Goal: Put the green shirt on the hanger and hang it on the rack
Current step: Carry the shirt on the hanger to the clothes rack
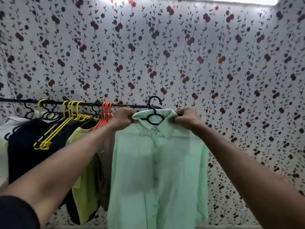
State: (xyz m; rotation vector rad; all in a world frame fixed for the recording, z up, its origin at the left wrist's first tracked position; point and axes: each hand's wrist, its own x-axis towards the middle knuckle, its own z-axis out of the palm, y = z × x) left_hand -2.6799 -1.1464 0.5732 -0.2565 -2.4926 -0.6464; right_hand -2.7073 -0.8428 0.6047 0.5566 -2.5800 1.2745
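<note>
1. The wall [181,55], covered in floral paper, fills the view behind everything; right of the shirt it shows bare, with nothing hanging in front of it.
2. The shirt [156,171], pale green, hangs buttoned on the hanger, its left edge just beside the beige and yellow-green clothes [87,162].
3. The rack [66,103], a dark bar, is crowded at left with yellow and orange hangers [105,113]; its right end lies behind the collar.
4. The left hand [123,119] pinches the collar's left side.
5. The right hand [186,118] has fingers curled on the collar's right side.
6. The hanger [154,113], black, has its hook standing above the bar.
7. No readable writing shows.
</note>
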